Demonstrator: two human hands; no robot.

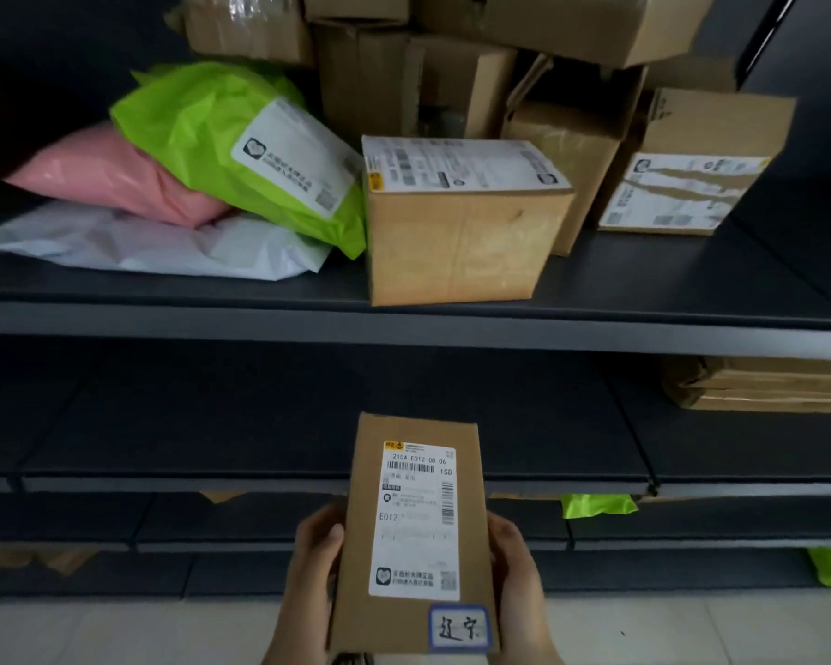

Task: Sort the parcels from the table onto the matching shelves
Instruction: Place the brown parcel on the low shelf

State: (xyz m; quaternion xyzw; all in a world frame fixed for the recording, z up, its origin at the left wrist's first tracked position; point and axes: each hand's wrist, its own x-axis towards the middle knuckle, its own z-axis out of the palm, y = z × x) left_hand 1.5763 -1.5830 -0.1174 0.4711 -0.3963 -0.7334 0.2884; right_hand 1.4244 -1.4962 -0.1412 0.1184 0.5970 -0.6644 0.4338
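Fingers [329,537] of left hand [308,568] and right hand [516,573] grasping labelled parcel [413,530] between them | shelf [260,324] above, green bag [241,151] beyond

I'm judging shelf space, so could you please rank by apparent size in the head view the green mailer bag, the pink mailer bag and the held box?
1. Green mailer bag.
2. Held box, though its nearness to the camera inflates it.
3. Pink mailer bag, partly hidden under the green one.
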